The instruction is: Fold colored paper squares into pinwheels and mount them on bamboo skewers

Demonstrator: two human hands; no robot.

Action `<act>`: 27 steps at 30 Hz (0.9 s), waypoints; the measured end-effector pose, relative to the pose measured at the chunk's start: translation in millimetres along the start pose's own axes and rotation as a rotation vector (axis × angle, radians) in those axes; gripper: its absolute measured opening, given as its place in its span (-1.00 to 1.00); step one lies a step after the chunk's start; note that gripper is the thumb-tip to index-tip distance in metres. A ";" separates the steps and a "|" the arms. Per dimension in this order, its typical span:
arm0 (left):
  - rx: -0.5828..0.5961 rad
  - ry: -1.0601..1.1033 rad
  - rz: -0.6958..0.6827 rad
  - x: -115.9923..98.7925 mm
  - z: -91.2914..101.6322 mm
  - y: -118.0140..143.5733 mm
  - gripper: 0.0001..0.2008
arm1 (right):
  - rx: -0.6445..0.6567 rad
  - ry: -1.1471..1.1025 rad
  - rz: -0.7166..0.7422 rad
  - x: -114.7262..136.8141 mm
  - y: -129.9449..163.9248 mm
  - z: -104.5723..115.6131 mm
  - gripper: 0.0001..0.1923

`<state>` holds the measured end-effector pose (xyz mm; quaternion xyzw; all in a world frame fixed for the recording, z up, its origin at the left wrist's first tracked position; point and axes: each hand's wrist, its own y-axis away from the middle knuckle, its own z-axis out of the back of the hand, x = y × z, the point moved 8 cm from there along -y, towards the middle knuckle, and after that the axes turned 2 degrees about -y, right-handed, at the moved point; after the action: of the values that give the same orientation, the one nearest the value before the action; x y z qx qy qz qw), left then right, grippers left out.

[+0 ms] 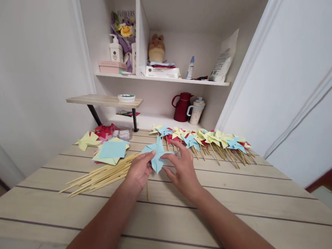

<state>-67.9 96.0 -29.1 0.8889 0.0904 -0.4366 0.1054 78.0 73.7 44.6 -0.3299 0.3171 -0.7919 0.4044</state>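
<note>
Spanning the lower frame, one wooden table [234, 206] carries a row of finished pinwheels [202, 139] too crowded to count, one bundle of sticks [101, 176], and at centre one blue pinwheel [157, 157], pinched by the left hand [139, 172] and right hand [181, 170].

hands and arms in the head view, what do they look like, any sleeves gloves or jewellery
Both arms are bare from the bottom edge of the picture up to the wrists; no sleeve shows anywhere in view. The left hand and the right hand are bare too: no gloves, and no watch, bracelet or ring that can be seen. The fingernails are too small to tell anything about.
</note>
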 end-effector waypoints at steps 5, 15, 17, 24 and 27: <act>0.036 -0.018 -0.016 1.2 -4.6 1.7 -0.73 | -0.040 -0.053 0.013 -0.4 -0.9 4.3 -0.85; 0.023 -0.170 -0.082 -6.8 -16.2 15.2 -0.75 | -0.139 -0.286 -0.220 -20.5 -0.3 7.1 -0.91; 0.017 -0.199 -0.092 -7.3 -16.4 16.0 -0.76 | -0.149 -0.327 -0.271 -25.8 0.5 6.4 -0.90; -0.008 -0.286 -0.148 -9.7 -13.2 16.6 -0.76 | -0.194 -0.408 -0.365 -34.4 2.7 6.2 -0.87; -0.008 -0.293 -0.163 -10.4 -13.3 17.1 -0.76 | -0.204 -0.416 -0.374 -34.9 2.5 6.7 -0.87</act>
<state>-59.9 82.4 -11.1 0.8050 0.1478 -0.5683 0.0852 100.2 100.5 37.3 -0.5768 0.2393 -0.7320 0.2725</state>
